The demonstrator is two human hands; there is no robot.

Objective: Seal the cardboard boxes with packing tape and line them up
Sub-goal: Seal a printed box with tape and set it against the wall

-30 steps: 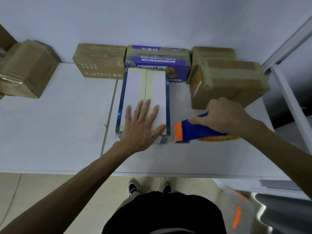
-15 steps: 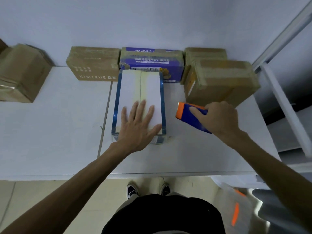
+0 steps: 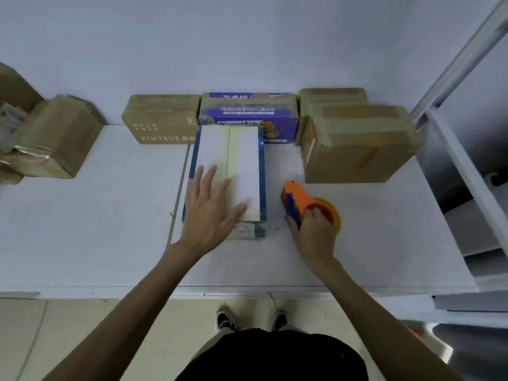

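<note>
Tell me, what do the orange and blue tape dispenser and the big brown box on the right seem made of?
The orange and blue tape dispenser looks like moulded plastic: smooth, even bright colour, rounded edges. The big brown box looks like cardboard, matt and tan, with slightly shinier strips over its top and side, probably packing tape.

The middle box (image 3: 244, 166) has a white top, blue sides and a pale yellow strip along its seam. The tape dispenser (image 3: 295, 198) is orange with a blue part, its roll (image 3: 336, 215) yellowish. The purple box (image 3: 248, 114) carries white letters. The KIMTRUE box (image 3: 162, 119) and the large box (image 3: 357, 144) are brown. The surface (image 3: 82, 215) is white.
</note>
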